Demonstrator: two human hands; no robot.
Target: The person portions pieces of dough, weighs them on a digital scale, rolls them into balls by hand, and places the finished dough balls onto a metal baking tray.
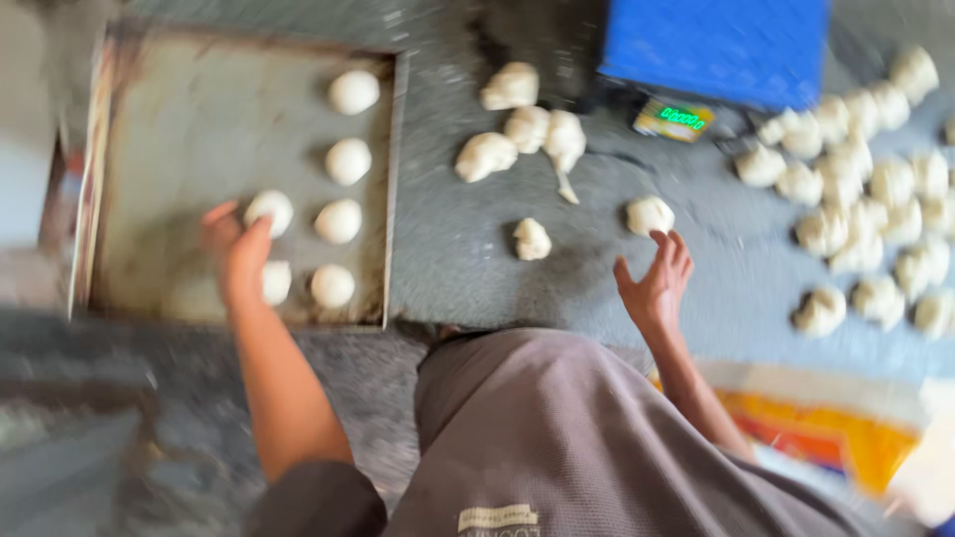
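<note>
While our left hand (237, 251) rests open-fingered against a dough ball (270, 210) on the tray (159, 149), our right hand (657, 283), right of that tray, spreads wide below a dough piece (650, 215).

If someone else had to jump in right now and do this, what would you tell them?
Left hand: over the metal tray, open, fingertips at a round dough ball; the picture is too blurred to tell if it grips it.
Right hand: open, empty, reaching toward a rough dough piece on the grey counter.
Done: six smooth balls sit on the tray, four in the right column and two beside the left hand.
Left: two loose pieces near the right hand, a small cluster by the blue scale, and a large pile to the right. Much of the tray is bare.
</note>
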